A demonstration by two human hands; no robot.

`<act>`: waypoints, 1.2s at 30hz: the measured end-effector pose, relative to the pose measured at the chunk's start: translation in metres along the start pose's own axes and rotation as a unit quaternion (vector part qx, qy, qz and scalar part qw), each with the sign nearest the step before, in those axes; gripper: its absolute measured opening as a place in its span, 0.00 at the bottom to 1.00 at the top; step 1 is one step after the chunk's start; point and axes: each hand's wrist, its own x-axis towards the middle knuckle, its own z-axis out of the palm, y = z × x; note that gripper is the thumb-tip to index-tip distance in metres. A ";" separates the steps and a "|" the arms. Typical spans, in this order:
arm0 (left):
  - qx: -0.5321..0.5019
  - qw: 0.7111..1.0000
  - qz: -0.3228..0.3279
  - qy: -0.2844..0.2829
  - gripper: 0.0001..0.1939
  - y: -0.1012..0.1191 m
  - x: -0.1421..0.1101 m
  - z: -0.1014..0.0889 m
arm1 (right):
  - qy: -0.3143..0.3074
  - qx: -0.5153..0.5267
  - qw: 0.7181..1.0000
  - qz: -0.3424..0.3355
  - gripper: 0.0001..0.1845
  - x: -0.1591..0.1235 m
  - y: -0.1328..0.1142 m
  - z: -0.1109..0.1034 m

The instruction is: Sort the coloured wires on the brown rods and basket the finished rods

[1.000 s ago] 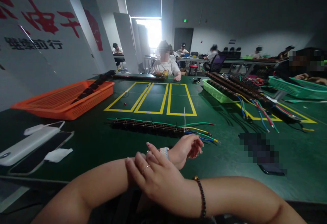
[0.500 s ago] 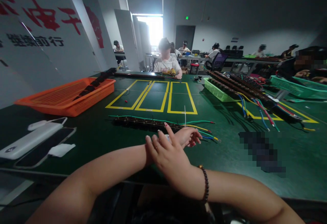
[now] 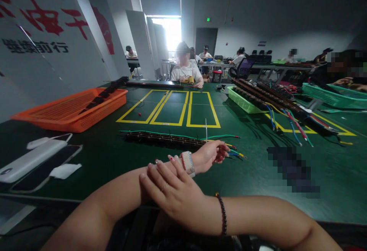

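Note:
My left hand hangs loosely over the near side of a black wire harness, its fingers slightly bent and apart with nothing visible in them. Around its wrist is a light woven watch band. My right hand lies across the left forearm, fingers stretched out and resting on the skin just behind the watch. A dark beaded bracelet circles the right wrist. The harness lies lengthwise on the green table. Green, yellow and blue wire ends stick out at its right, partly behind my left hand.
An orange basket holding a dark harness stands at left, near a white power bank and a phone. At right, harnesses lie over a light green basket. A co-worker sits across the table.
My right hand has slid along the left forearm toward the elbow, uncovering the watch band. The left hand stays nearly in place. The view has shifted slightly.

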 end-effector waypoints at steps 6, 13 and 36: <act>-0.008 1.000 0.004 0.015 0.12 0.001 0.003 -0.003 | -0.016 -0.009 0.999 0.042 0.26 -0.006 0.013 -0.005; -0.008 1.000 0.015 0.015 0.12 0.002 0.004 -0.001 | 0.031 -0.031 0.998 0.037 0.26 -0.003 0.008 -0.004; 0.111 0.986 0.074 -0.096 0.14 -0.015 0.008 0.027 | 0.049 0.046 0.998 -0.006 0.23 0.006 0.014 -0.047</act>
